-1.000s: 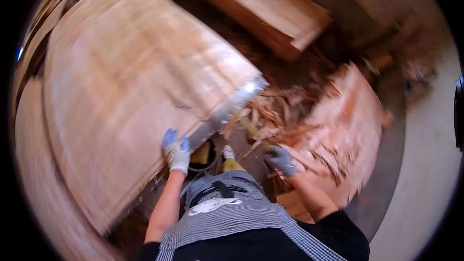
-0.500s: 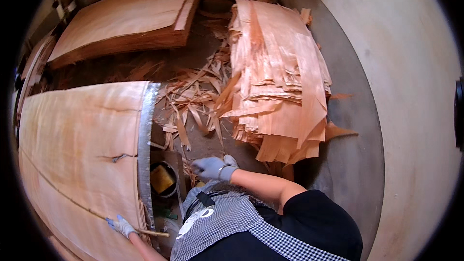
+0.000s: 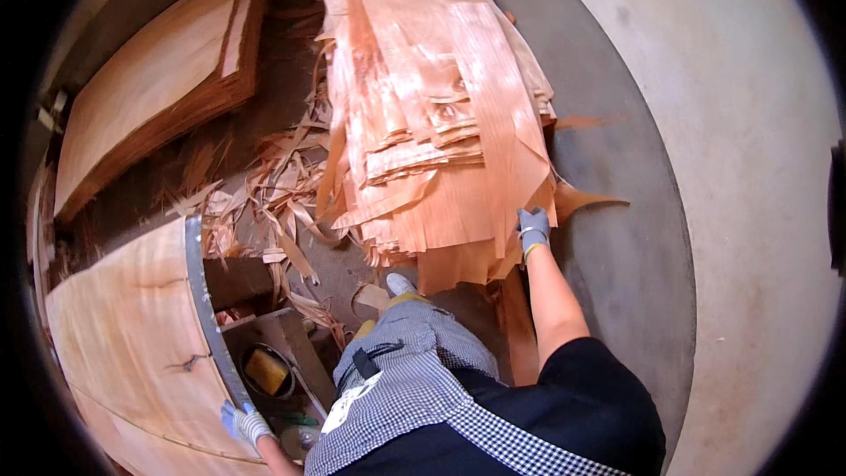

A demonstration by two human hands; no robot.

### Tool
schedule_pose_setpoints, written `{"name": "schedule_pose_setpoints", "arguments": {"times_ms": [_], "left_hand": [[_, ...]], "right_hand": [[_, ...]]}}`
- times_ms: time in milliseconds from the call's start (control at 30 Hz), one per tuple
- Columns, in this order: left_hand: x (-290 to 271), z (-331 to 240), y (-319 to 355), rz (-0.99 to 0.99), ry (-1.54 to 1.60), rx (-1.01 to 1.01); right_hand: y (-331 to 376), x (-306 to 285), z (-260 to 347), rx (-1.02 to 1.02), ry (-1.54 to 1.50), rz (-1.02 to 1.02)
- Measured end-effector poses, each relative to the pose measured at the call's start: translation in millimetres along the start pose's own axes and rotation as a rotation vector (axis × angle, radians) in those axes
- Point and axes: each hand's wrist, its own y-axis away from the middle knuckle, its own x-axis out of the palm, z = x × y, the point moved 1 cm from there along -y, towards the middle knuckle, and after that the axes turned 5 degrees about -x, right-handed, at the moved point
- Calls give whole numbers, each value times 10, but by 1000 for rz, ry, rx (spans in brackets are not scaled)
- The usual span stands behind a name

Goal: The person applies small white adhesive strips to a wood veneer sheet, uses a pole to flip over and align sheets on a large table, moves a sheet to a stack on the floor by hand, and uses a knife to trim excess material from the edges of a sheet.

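Right hand [image 3: 532, 227] clamps the near edge of the veneer pile [image 3: 441, 123] on the right, steadying loose sheets. Left hand [image 3: 243, 423], well apart, grips the big sheet [image 3: 123, 335] near left, beside the metal edge [image 3: 204, 300].

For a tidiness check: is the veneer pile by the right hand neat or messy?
Messy: the veneer pile has torn, uneven edges, with scraps beside it.

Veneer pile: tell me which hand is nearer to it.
Right. The right hand rests on the lower right edge of the veneer pile; the left hand is far off, on the big sheet at lower left.
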Motion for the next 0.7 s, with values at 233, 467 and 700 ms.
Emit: {"name": "schedule_pose_setpoints", "arguments": {"times_ms": [233,467,700], "left_hand": [[-420,-1652,491,-73,75,673],[-470,-1926,688,111,52,767],[-594,-2147,663,223,182,921]], "right_hand": [[104,163,479,68,-113,387],[-750,-859,317,-414,740,-161],[-836,-1453,-227,-194,1148,165]]}}
